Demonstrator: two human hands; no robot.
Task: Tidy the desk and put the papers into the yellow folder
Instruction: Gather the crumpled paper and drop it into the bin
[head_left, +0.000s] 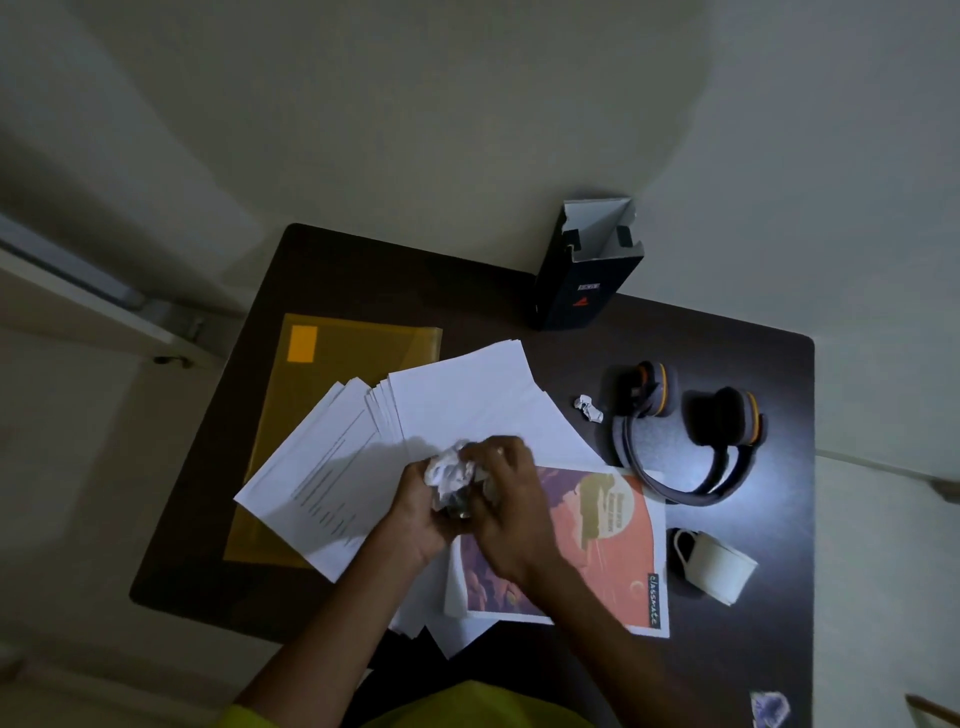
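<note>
A yellow folder (358, 353) lies flat at the left of the dark desk (753, 353), partly covered by a fanned stack of white papers (467, 395). Over the papers my left hand (421, 512) and my right hand (511, 512) are pressed together around a crumpled paper ball (452, 475). Both hands grip it, and the fingers hide its lower part. An orange and purple notebook (608, 545) lies on the papers just right of my hands. A second small crumpled scrap (588, 408) sits on the desk beyond the papers.
Dark headphones with orange trim (691, 431) lie right of the papers. A white mug (714, 564) lies on its side near the notebook. An open dark box (587, 270) stands at the far edge by the wall. A crumpled bluish scrap (771, 709) sits at the near right corner.
</note>
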